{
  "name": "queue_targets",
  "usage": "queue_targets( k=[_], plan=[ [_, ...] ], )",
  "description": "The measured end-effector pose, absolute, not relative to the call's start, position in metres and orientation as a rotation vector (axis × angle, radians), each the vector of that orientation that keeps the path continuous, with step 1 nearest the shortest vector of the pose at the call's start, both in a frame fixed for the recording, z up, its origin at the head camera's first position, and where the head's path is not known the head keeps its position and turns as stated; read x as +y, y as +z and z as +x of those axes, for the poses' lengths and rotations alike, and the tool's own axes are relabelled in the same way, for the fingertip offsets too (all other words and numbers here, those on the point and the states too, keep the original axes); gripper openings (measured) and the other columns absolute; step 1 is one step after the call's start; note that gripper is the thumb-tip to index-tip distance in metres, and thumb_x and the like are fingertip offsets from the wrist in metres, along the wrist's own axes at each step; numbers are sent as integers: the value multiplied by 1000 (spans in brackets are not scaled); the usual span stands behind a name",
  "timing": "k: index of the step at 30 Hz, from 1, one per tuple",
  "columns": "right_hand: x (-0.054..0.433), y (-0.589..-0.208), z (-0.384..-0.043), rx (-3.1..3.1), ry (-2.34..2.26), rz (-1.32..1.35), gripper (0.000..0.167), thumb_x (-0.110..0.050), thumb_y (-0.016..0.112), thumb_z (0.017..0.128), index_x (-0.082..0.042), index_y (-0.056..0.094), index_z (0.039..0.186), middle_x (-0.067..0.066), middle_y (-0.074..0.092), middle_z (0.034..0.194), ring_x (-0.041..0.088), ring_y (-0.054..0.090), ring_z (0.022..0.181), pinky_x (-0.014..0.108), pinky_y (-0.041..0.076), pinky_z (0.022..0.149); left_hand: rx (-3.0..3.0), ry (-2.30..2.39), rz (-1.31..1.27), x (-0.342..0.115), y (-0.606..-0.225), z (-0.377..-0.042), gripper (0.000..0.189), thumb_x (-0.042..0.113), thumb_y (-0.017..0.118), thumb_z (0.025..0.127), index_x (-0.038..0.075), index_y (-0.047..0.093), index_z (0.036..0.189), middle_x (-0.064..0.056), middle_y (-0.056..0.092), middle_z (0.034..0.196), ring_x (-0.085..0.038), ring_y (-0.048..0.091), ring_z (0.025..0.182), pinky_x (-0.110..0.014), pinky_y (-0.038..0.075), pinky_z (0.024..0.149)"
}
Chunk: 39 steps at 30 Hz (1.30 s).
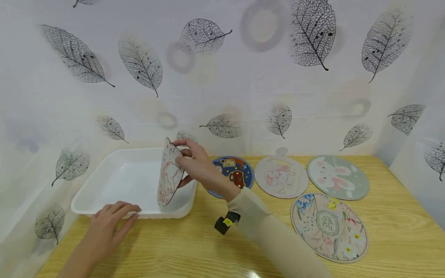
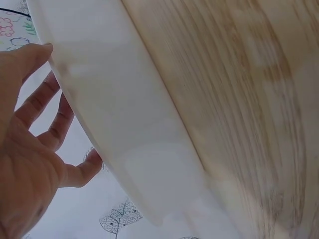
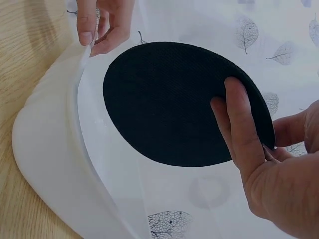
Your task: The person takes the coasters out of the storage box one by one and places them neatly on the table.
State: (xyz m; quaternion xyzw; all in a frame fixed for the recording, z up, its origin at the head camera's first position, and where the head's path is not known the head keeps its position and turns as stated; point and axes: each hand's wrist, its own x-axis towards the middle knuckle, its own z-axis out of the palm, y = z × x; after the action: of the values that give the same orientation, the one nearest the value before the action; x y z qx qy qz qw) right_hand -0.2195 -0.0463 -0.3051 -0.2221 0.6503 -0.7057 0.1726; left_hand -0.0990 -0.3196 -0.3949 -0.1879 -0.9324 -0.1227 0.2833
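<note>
My right hand (image 1: 196, 160) pinches a round mouse pad (image 1: 169, 177) by its edge and holds it tilted steeply over the white plastic tray (image 1: 83, 197). Its printed side, pale with pink drawings, shows in the head view. The right wrist view shows its black backing (image 3: 164, 104), with two fingers laid on it. My left hand (image 1: 111, 224) grips the tray's near rim, thumb outside and fingers over the inner side. In the left wrist view, the left hand's fingertips (image 2: 92, 160) lie right at the rim.
On the wooden table (image 1: 194, 247), several round pads lie flat to the right: a dark blue one (image 1: 248, 173), a cream one (image 1: 281, 177), a grey-green rabbit one (image 1: 337, 177) and a floral one (image 1: 330, 231). A leaf-patterned cloth (image 1: 243, 77) hangs behind.
</note>
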Motion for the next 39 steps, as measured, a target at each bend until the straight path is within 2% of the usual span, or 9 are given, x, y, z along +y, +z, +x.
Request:
queue_targets(
  k=[6, 16, 23, 30, 39],
  plan=[
    [-39, -302, -215, 1845, -1995, -688, 42, -6, 46, 105, -20, 48, 144, 16, 64, 130, 24, 72, 85, 47, 63, 57, -2480, -331, -530, -323, -396, -102, 38, 3, 87, 72, 27, 75, 99, 11, 73, 98, -22, 64, 79, -31, 47, 61],
    [-22, -301, -207, 1847, -1978, -760, 43, -6, 45, 106, -19, 45, 147, 18, 63, 129, 21, 71, 83, 49, 62, 58, -2464, -349, -559, -327, -396, -106, 38, 1, 86, 72, 25, 76, 100, 10, 73, 98, -20, 65, 80, -33, 49, 62],
    [-11, -300, -202, 1863, -1976, -775, 44, -6, 45, 106, -21, 45, 147, 19, 63, 129, 24, 72, 84, 55, 62, 60, -2470, -362, -542, -325, -395, -106, 35, 2, 86, 72, 23, 76, 98, 9, 74, 95, -22, 66, 78, -33, 49, 61],
    [-4, -301, -199, 1884, -1968, -756, 43, -7, 45, 106, -21, 44, 147, 18, 62, 132, 24, 71, 85, 47, 62, 56, -2480, -353, -524, -325, -394, -105, 35, 4, 87, 73, 25, 77, 98, 10, 74, 96, -22, 66, 79, -31, 48, 60],
    [5, -301, -196, 1865, -1974, -761, 44, -7, 45, 106, -21, 44, 148, 18, 62, 128, 24, 72, 80, 52, 62, 59, -2461, -381, -548, -324, -392, -105, 34, 1, 85, 72, 23, 77, 97, 8, 74, 94, -22, 66, 76, -30, 48, 57]
  ],
)
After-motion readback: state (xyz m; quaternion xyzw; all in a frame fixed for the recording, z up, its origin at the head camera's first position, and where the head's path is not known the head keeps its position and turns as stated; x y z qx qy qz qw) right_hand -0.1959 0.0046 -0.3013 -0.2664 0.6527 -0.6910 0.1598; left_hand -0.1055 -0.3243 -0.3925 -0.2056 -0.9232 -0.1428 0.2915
